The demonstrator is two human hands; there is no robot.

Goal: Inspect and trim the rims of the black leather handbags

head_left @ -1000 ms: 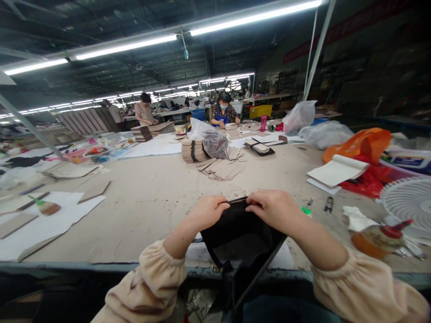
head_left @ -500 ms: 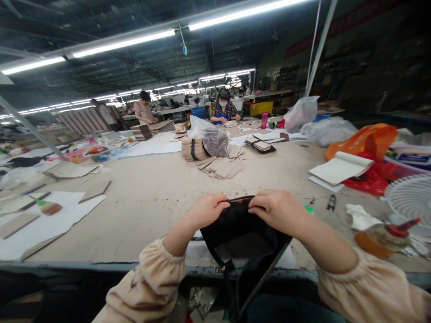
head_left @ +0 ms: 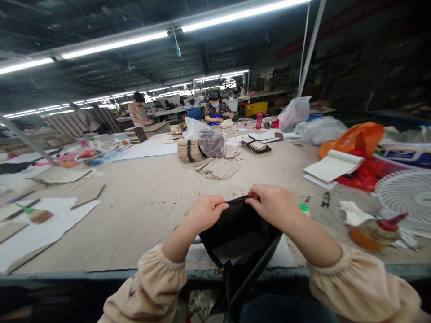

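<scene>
Together we pinch the top edge of the black bag (head_left: pixel 237 229), which lies under our grip on the near edge of the table (head_left: pixel 151 202); our left hand (head_left: pixel 204 213) and right hand (head_left: pixel 273 205) close on it, thumbs nearly meeting.

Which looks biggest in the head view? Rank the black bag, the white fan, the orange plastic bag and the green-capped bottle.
1. black bag, though nearness to the camera flatters it
2. white fan, cut off by the frame edge
3. orange plastic bag, close to the fan, so unsure
4. green-capped bottle
</scene>
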